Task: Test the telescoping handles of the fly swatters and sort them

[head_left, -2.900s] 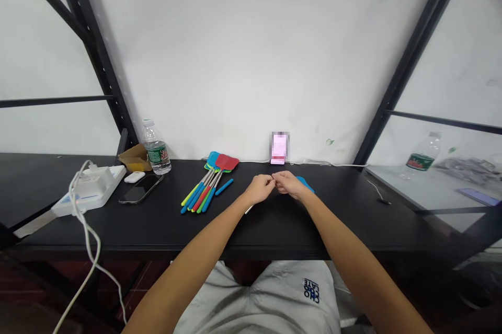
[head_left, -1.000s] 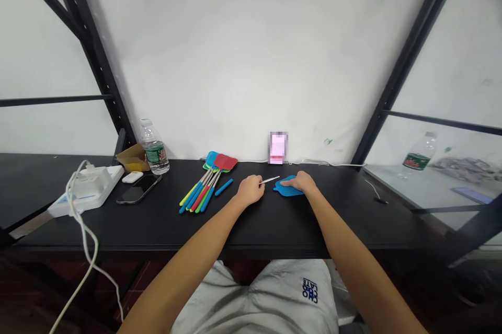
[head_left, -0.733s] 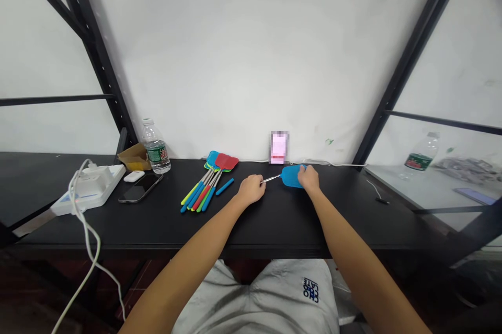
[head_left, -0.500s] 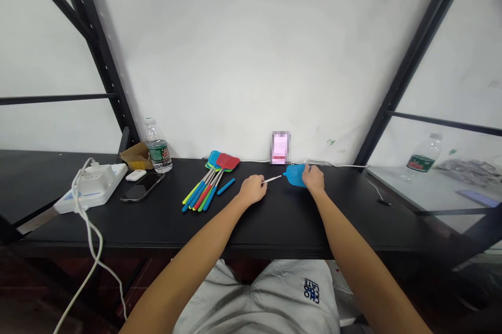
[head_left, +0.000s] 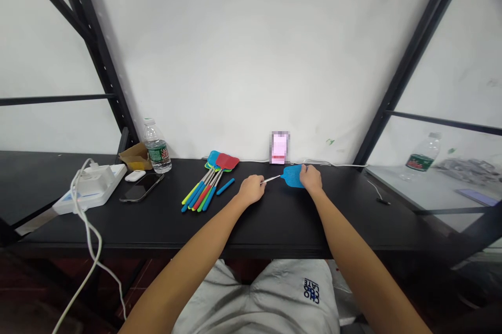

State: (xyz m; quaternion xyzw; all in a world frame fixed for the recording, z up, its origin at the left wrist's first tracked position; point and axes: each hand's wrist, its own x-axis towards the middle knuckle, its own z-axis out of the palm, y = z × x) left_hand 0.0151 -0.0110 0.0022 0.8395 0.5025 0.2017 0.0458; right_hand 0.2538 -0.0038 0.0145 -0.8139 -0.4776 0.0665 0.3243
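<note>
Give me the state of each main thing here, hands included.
Left hand, closed on metal rod
Right hand, closed on blue swatter head
Metal rod, tip at head's neck
Loose blue handle, detached
Swatter pile, lying overlapped
Water bottle, upright, capped
Black phone, flat, screen dark
Propped device, screen lit
Cardboard box, open
White adapter, cable attached

Rod (head_left: 271,179) — shiny metal; paddle (head_left: 292,176) — plastic

I could slide a hand along the near strip of the black table (head_left: 282,227), or right of the right hand (head_left: 311,179). Leftward, the loose blue handle (head_left: 225,186) and swatter pile (head_left: 204,195) block me; far, the upright phone (head_left: 280,147) does.
</note>
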